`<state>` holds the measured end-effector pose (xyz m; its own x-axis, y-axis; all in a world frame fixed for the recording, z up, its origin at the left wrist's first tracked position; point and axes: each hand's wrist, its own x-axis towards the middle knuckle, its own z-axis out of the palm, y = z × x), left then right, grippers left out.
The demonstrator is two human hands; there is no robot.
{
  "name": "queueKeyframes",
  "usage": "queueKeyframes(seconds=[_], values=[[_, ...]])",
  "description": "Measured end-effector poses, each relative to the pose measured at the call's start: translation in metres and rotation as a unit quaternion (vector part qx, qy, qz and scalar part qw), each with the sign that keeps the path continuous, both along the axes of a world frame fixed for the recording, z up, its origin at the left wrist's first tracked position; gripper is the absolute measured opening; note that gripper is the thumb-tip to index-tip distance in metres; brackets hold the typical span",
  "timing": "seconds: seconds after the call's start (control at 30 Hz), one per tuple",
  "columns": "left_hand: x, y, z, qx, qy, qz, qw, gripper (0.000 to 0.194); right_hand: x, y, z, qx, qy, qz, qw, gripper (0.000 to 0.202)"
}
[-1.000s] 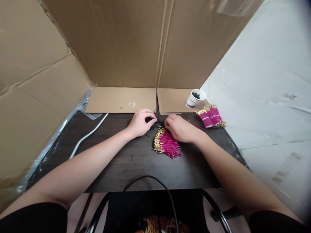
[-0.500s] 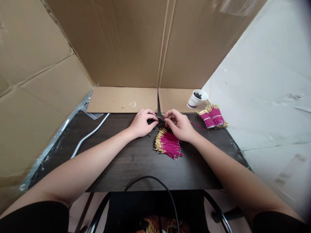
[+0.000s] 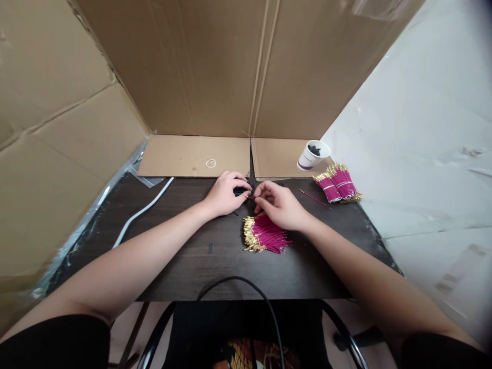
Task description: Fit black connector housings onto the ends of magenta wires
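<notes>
Thumb and fingers of my left hand [image 3: 227,193] are pinched at one end of a thin magenta wire [image 3: 249,197], beside small black pieces [image 3: 239,190] on the dark table. My right hand [image 3: 280,204] has its fingers curled together at the wire's other end. Just below my right hand lies a loose pile of magenta wires with gold tips [image 3: 269,234], its upper part partly covered by that hand. A single magenta wire [image 3: 313,197] rests on the table to the right.
Bound magenta wire bundles [image 3: 338,184] lie at the right, below a white paper cup [image 3: 313,155] holding black pieces. Cardboard strips [image 3: 172,156] line the back, with a white loop [image 3: 210,163] on one. A white cable [image 3: 142,211] runs at left; a black cable [image 3: 265,293] crosses the front edge.
My right hand has moved slightly left and down, and a magenta wire now shows between both hands. The gold ends of the pile lie a little lower.
</notes>
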<state>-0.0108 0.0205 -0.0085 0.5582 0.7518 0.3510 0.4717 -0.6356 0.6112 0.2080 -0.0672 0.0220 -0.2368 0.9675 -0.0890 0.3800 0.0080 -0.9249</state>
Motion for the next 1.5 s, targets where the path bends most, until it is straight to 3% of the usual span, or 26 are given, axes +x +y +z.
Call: queueKeyframes(seconds=[0.13,0.33,0.6,0.8,1.0,1.23,1.5], values=[[0.0,0.0,-0.001,0.005,-0.014,0.0,1.0,0.007,-0.011,-0.01,0.001,-0.016,0.033,0.049,0.998,0.023],[0.001,-0.001,0.0,-0.001,-0.007,0.003,1.0,0.006,-0.015,-0.013,0.003,-0.083,0.111,0.077,0.987,0.035],[0.001,-0.001,0.0,-0.003,-0.008,0.001,1.0,0.011,0.021,0.004,0.022,-0.149,0.025,0.084,0.985,0.028],[0.002,-0.002,0.0,0.003,-0.015,0.001,1.0,0.01,0.023,0.0,0.027,-0.183,0.008,0.149,0.972,0.023],[0.002,-0.001,0.002,-0.004,-0.016,0.001,1.0,0.007,0.024,0.0,0.026,-0.217,0.038,0.187,0.957,0.03],[0.001,0.002,-0.001,-0.007,-0.034,0.002,0.999,0.009,0.028,0.014,0.012,-0.106,0.053,0.071,0.99,0.043],[0.0,0.001,-0.004,0.026,-0.027,-0.004,0.999,0.009,0.015,0.018,-0.012,-0.003,0.071,-0.057,0.996,0.043]])
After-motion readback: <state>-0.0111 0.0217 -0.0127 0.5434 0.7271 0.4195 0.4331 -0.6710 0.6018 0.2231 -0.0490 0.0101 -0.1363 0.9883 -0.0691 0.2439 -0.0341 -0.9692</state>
